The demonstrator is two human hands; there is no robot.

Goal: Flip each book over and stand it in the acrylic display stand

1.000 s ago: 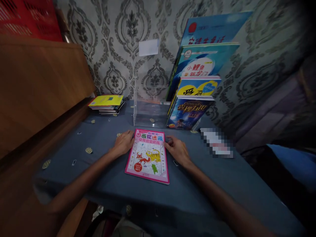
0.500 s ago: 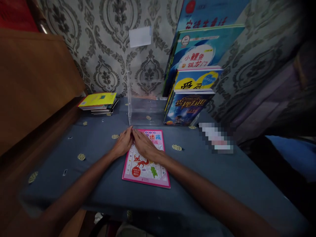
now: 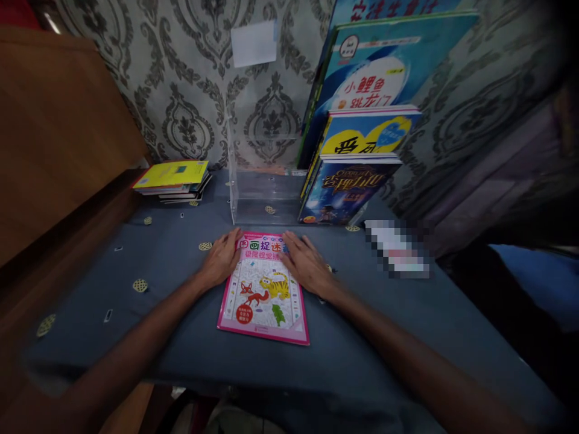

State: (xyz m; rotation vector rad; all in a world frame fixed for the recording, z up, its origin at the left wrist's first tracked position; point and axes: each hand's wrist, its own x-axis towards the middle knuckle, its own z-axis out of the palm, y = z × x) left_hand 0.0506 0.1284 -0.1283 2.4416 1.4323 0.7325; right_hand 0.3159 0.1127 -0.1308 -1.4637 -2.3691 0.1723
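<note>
Down on the tablecloth [image 3: 167, 259], the left hand [image 3: 221, 258] rests uncurled at the upper-left edge of the pink book [image 3: 265, 292], and the right hand [image 3: 310, 263] has slid to its upper-right corner, stretched flat, so the book's pretty much uncovered again.

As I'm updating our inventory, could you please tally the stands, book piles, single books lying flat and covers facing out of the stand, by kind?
Clear stand: 1
Book pile: 1 (too blurred to count its books)
Pink book lying flat: 1
Covers facing out: 4 (rear blue cover, teal cover, yellow-and-blue cover, dark-blue cover)
Total: 7
</note>
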